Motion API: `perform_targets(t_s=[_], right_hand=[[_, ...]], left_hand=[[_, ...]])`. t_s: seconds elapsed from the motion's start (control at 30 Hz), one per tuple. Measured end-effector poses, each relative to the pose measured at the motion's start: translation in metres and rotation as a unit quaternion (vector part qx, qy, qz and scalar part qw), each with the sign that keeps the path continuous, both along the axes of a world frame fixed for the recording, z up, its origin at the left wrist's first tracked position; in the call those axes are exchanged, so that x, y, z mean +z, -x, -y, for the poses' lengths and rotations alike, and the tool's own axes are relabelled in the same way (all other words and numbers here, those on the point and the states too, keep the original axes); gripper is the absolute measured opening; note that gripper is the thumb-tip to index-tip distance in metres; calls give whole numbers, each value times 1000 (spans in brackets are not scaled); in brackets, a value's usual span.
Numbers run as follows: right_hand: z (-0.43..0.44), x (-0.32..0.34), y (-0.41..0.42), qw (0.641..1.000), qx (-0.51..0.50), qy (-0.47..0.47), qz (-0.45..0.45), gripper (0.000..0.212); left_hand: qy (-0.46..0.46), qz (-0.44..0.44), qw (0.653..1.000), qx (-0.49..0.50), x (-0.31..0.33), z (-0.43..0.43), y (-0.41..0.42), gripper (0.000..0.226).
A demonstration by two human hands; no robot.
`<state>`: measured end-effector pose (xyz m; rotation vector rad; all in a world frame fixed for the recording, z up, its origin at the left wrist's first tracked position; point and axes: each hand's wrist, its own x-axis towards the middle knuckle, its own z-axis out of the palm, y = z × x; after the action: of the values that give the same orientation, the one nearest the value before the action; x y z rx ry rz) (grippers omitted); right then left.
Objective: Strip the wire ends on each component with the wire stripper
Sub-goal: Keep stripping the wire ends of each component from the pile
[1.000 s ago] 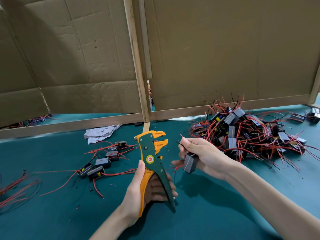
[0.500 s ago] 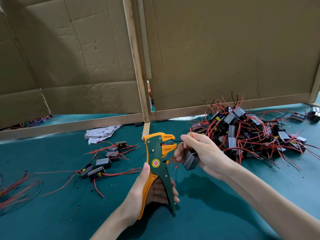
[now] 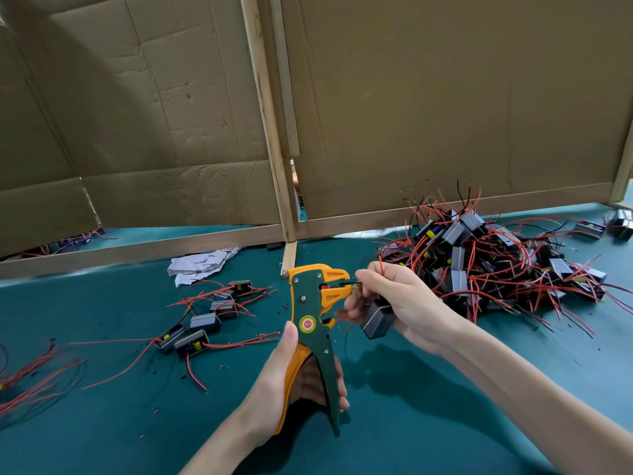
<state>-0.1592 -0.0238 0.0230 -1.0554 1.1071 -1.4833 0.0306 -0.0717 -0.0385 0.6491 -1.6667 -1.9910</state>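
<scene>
Green-and-orange plastic wire stripper [image 3: 310, 310] stands upright in the middle of the head view, its orange jaws at the top pointing right and its two handles spread below. Left hand [image 3: 284, 382] grips those handles from beneath, fingers curled round the green one and thumb laid up along the orange one. Just right of the stripper's head, the right hand [image 3: 400, 299] pinches a thin black wire [image 3: 349, 285] between thumb and forefinger, the wire's end lying between the jaws; whether they bite it cannot be told. Its other fingers curl round a small grey-and-black box-shaped component [image 3: 376, 320], held just right of the stripper's pivot, and a short red wire [image 3: 381, 265] pokes up above the knuckles. Well to the stripper's right lies a big heap of like components tangled in red and black wires [image 3: 496, 265]. Near its left, a small cluster of grey components with red leads [image 3: 205, 313] lies on the teal felt tabletop [image 3: 428, 406], and far left a loose bundle of red wires [image 3: 30, 382]. Behind and left of the stripper sits a crumpled white paper scrap [image 3: 202, 264]; beyond stand brown cardboard panels [image 3: 445, 97] in a pale wooden frame [image 3: 267, 114]
</scene>
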Motion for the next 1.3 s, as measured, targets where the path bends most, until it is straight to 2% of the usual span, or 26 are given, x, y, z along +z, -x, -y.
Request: perform_targets(t_s=[0.13, 0.27, 0.47, 0.6, 0.7, 0.8, 0.87, 0.9, 0.97, 1.03, 1.1, 1.17, 1.23, 1.3], right_hand=[[1, -2, 0, 1000, 6, 1, 0, 29], [3, -4, -1, 1000, 21, -7, -2, 29], [4, -4, 0, 998, -1, 26, -64, 28], [2, 4, 5, 992, -30, 62, -108, 26], [5, 26, 13, 972, -106, 127, -167, 31], [11, 58, 37, 916, -214, 224, -253, 28], [20, 74, 66, 841, -306, 253, -368, 27], [26, 78, 83, 796, -347, 241, -433, 27], [39, 77, 117, 719, -400, 154, -546, 26], [53, 62, 142, 694, -372, 13, -617, 30], [60, 36, 153, 701, -291, -106, -643, 50], [61, 12, 159, 692, -253, -138, -663, 72], [62, -1, 162, 645, -240, -120, -716, 88], [65, 1, 166, 632, -226, -146, -727, 92]], left_hand=[[8, 16, 999, 36, -1, -3, 0, 84], [33, 29, 989, 140, -8, -10, 6, 82], [-5, -44, 995, 85, -1, -3, 9, 84], [-11, -63, 990, 126, -3, 2, 8, 85], [-2, -74, 985, 153, -3, 4, 7, 84], [2, -83, 980, 179, -3, 7, 5, 85], [6, -89, 976, 197, -4, 8, 5, 85], [9, -93, 975, 204, -4, 9, 5, 85], [11, -100, 972, 212, -4, 9, 5, 85], [13, -105, 970, 218, -3, 10, 4, 85], [14, -107, 969, 222, -4, 11, 4, 85], [12, -107, 968, 227, -4, 12, 3, 85], [13, -105, 968, 228, -5, 12, 3, 85], [11, -102, 969, 224, -6, 12, 3, 85]])
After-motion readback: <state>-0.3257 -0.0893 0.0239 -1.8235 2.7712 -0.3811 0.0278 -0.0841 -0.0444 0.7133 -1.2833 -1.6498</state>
